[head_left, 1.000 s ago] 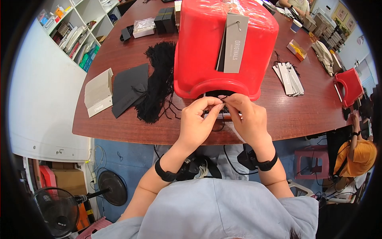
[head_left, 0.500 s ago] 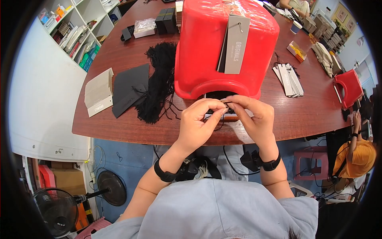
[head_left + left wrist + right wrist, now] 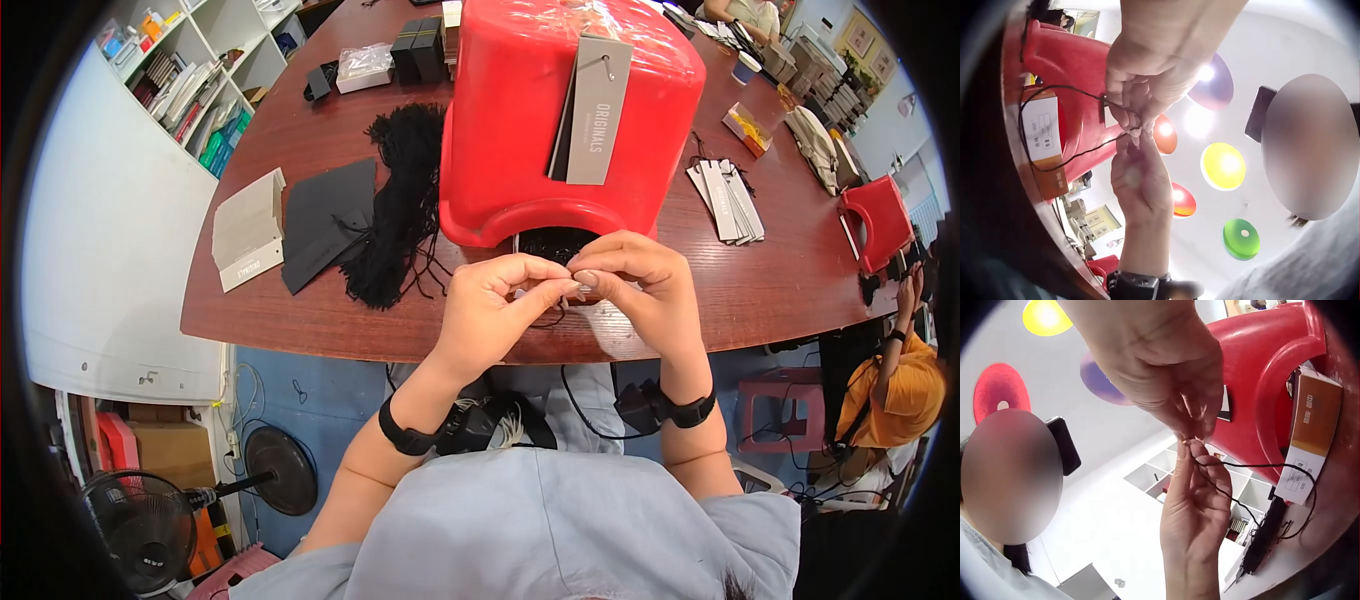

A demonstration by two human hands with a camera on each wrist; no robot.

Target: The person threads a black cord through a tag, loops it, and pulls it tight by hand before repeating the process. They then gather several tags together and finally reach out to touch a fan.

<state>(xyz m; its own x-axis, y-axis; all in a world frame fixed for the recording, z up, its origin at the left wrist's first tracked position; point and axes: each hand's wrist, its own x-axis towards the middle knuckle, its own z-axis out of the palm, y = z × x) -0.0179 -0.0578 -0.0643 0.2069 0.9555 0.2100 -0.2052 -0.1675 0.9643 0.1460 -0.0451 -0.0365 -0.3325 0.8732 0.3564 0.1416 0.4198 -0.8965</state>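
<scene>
Counter (image 3: 760,285), dark red wood grain. Red plastic stool (image 3: 490,150), standing on it, arched opening toward the wearer. Black cord bundle (image 3: 402,215), lying left of the stool. Left hand (image 3: 488,312) and right hand (image 3: 652,300), one pair: in front of the arch, fingertips meeting, both pinching the black cord. Brown-and-white box (image 3: 1311,419), in the arch. Grey tag (image 3: 602,112), lettered ORIGINALS, against the stool. Black cord (image 3: 1254,465), single, thin, looping from the fingertips.
</scene>
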